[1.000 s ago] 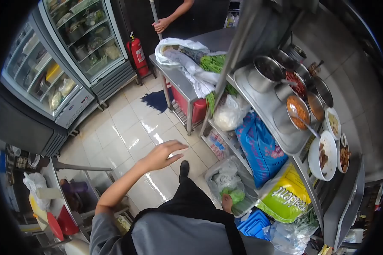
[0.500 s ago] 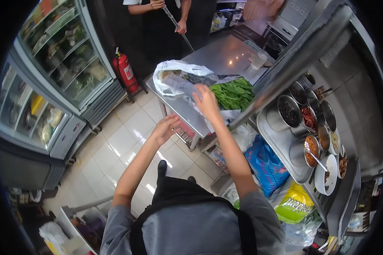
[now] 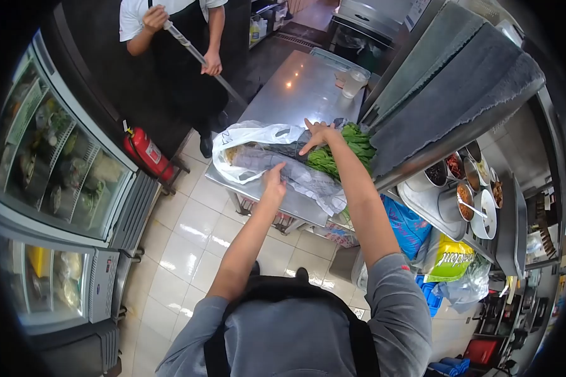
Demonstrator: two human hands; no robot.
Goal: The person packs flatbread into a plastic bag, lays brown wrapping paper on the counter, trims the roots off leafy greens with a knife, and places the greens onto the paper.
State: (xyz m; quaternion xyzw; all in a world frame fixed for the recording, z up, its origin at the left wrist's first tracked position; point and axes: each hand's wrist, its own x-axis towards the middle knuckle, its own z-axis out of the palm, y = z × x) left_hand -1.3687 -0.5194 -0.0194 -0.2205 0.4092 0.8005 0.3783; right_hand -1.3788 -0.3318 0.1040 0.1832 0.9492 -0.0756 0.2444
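On the steel table [image 3: 277, 88] lies a white plastic bag [image 3: 229, 141] with paper-wrapped greens [image 3: 349, 151] whose leafy ends stick out at the right. My left hand [image 3: 274, 181] is at the near edge of the grey wrapping [image 3: 305, 179]; its finger closure is unclear. Over the dark part of the bundle, beside the leaves, my right hand [image 3: 319, 134] is spread with its fingers apart. Whether its fingertips press on the wrapping is hard to tell.
A co-worker [image 3: 179, 63] stands beyond the table, holding a metal pole [image 3: 198, 53]. A fire extinguisher [image 3: 148, 152] and glass-door fridges [image 3: 56, 157] stand at left. Grey cloths [image 3: 453, 94] hang over a rail at right, near food pots [image 3: 464, 201]. A clear cup [image 3: 355, 83] stands on the table.
My view has turned toward the table. Both hands have moved forward to the bundle; my right hand earlier touched greens in the crate below the shelf. More of the co-worker shows.
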